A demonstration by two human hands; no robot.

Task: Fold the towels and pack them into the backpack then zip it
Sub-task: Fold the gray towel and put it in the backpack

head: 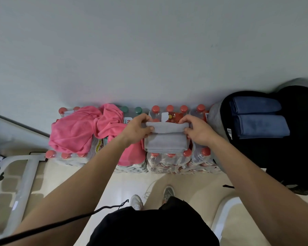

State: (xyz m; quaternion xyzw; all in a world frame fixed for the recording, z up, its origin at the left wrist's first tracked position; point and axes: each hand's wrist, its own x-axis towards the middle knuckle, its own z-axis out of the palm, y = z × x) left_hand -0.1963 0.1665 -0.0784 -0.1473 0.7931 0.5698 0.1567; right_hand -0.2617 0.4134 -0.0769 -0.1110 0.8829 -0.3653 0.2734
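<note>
On top of the shrink-wrapped bottle packs point(169, 163) lies the grey towel point(165, 141), half folded with its far edge turned over. I see my left hand point(137, 129) and right hand point(197, 132) each pinching an end of that fold. The bottle labels are unreadable. Folded blue towels point(261, 128) sit in the open backpack point(218, 119) at right, and a crumpled pink towel point(75, 132) lies at left.

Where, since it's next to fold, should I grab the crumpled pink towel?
Probably pinch the pink towel at its free lower-left edge, from above-left: it lies bunched on the bottle packs, and the left forearm covers its right side.
</note>
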